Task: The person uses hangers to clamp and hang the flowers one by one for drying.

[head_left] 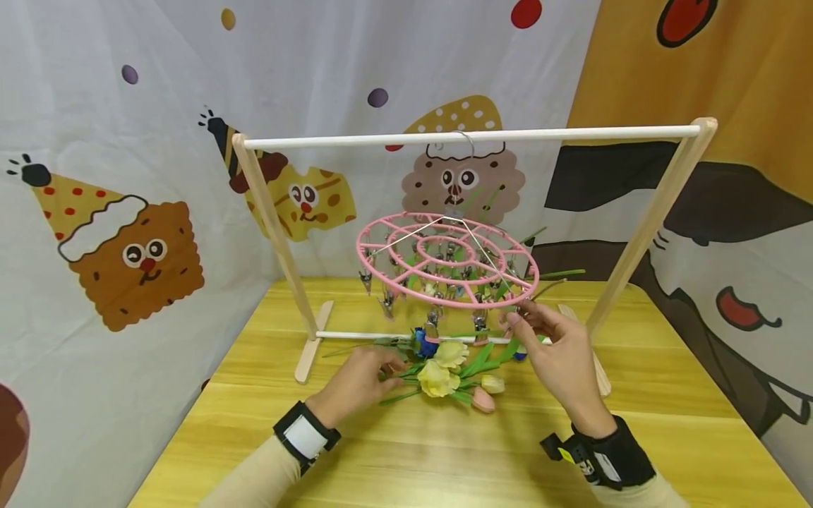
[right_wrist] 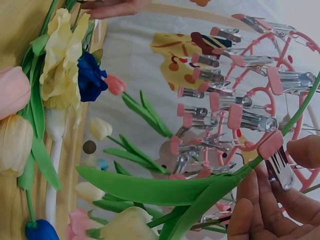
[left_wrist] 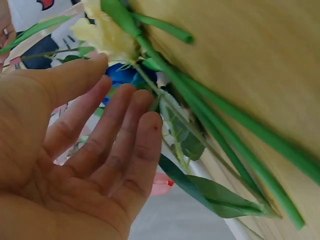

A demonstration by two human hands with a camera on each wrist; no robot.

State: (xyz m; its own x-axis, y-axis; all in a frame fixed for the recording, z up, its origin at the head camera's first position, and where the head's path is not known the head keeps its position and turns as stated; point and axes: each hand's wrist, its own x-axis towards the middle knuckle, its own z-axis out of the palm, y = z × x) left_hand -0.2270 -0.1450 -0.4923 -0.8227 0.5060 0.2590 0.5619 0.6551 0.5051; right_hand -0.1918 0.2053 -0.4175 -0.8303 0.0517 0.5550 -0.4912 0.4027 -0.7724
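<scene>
- Nearest the camera: your sleeves, ending at black wrist straps.
- Your left hand: fingers loosely extended, grasping nothing, just beside the yellow flowers, which lie on the counter. Whether your fingertips touch them, I cannot tell.
- Your right hand: thumb and fingers pinch a clip at the near right edge of the pink rack. Clip's pad sits against a leafy stem.
- Rack hangs by its hook from the stand's white bar, above the counter.
- Further tulips hang head-down beneath the rack.
- Blue rose and pink tulip lie beside the yellow flowers.
- Behind the stand: a cartoon-printed cloth.
</scene>
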